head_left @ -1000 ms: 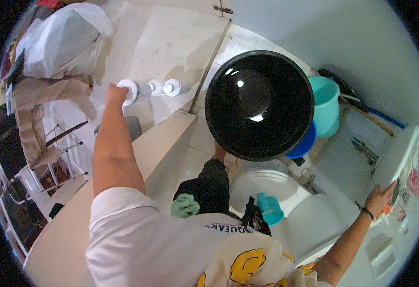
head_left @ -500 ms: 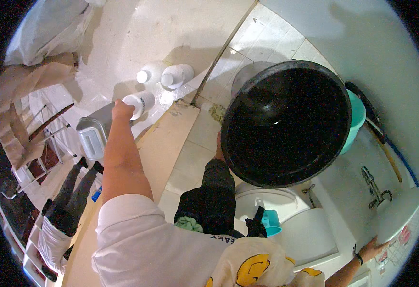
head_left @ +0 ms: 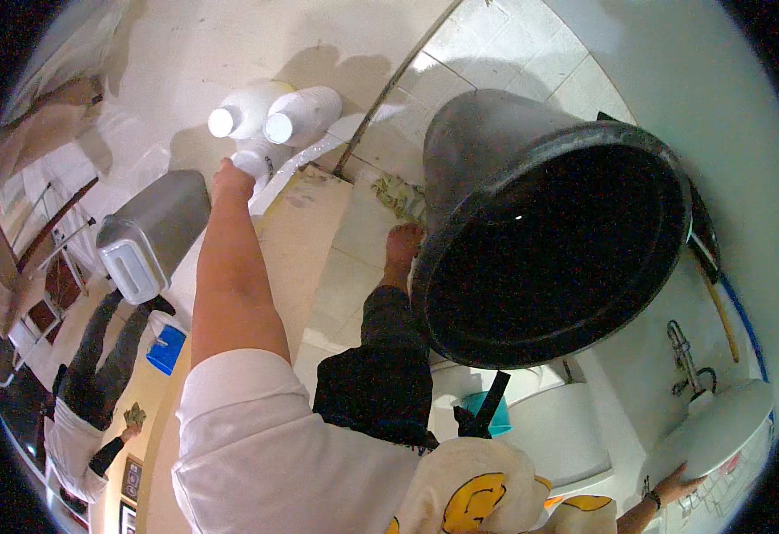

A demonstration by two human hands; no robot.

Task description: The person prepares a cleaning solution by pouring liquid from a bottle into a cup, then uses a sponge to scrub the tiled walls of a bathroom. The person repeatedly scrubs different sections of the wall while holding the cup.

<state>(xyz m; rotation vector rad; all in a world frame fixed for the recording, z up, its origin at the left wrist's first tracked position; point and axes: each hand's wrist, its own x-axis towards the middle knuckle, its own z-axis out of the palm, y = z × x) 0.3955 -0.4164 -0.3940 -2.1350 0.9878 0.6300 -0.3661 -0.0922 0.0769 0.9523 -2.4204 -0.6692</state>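
My left arm stretches out over a low wall to the far left. My left hand (head_left: 233,184) is closed round a white bottle (head_left: 254,164) with a white cap, low by the floor. Two more white bottles stand just beyond it, a capped ribbed one (head_left: 304,117) and a rounder one (head_left: 249,109). At the lower right my right hand (head_left: 677,486), with a dark band at the wrist, grips the edge of a white wash basin (head_left: 714,427). Part of its fingers is hidden by the rim.
A large black tub (head_left: 487,133) stands right of my bare foot (head_left: 402,245). The low wall's ledge (head_left: 291,209) runs beneath my left arm, beside a grey bin (head_left: 162,222). A toilet (head_left: 558,432) with a teal dipper (head_left: 499,416) is nearby. Another person (head_left: 87,414) stands at the left.
The view has shifted, and the bottle in my left hand now sits nearer the other two bottles. My right hand stays at the basin. The other person's hand with a greenish cloth has come into view.
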